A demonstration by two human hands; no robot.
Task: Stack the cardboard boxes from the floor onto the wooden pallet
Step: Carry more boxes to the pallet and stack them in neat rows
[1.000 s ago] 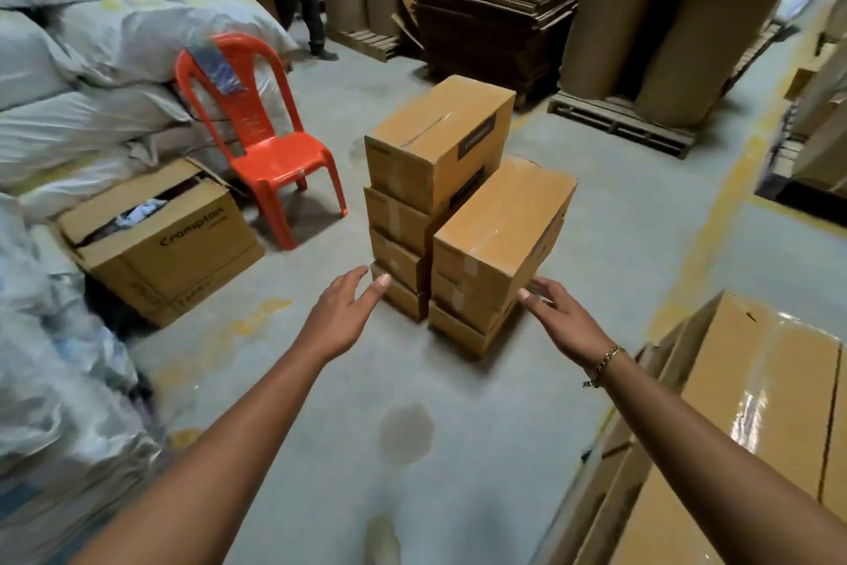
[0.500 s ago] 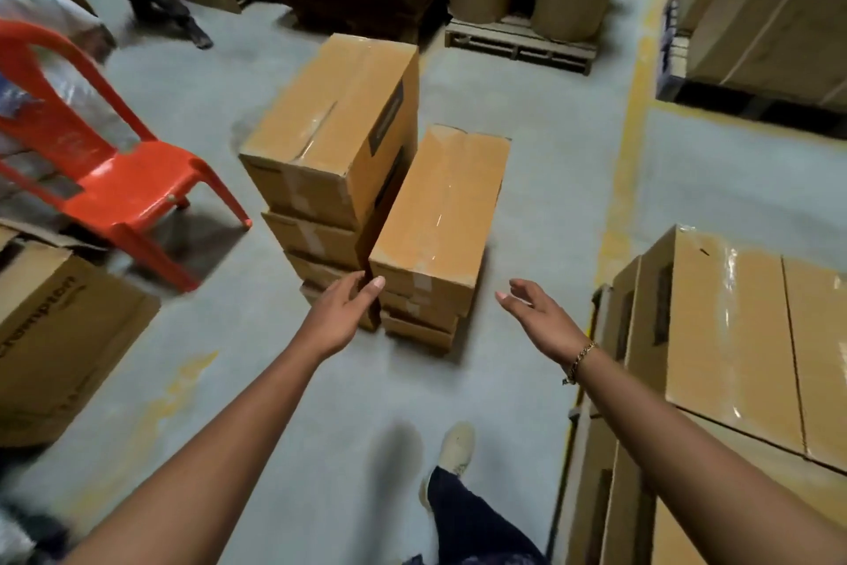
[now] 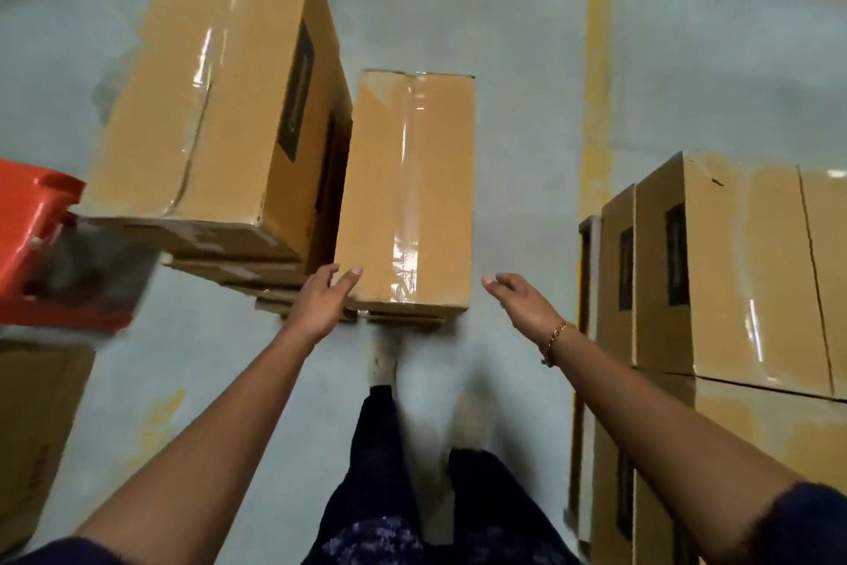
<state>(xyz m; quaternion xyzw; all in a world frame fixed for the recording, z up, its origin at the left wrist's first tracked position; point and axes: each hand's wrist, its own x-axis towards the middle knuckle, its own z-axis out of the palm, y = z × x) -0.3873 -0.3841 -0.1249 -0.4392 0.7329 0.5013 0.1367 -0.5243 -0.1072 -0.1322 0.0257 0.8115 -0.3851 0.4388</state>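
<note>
Two stacks of taped cardboard boxes stand on the grey floor ahead. The taller left stack (image 3: 211, 106) rises beside the lower right stack, whose top box (image 3: 408, 188) lies lengthwise before me. My left hand (image 3: 321, 298) is open, its fingertips at the near left corner of that top box. My right hand (image 3: 522, 301) is open too, a short way off the box's near right corner, not touching it. Boxes stacked at the right (image 3: 733, 271) hide whatever they rest on; no pallet shows.
A red plastic chair (image 3: 41, 253) stands at the left, close to the taller stack. Another cardboard box (image 3: 32, 436) sits at the lower left. A yellow floor line (image 3: 598, 74) runs between the stacks. My legs and a shoe (image 3: 382, 363) are below.
I have stepped closer and tilted my view down, so the boxes fill the frame. Both hands have come nearer the lower stack's top box, the left now at its corner.
</note>
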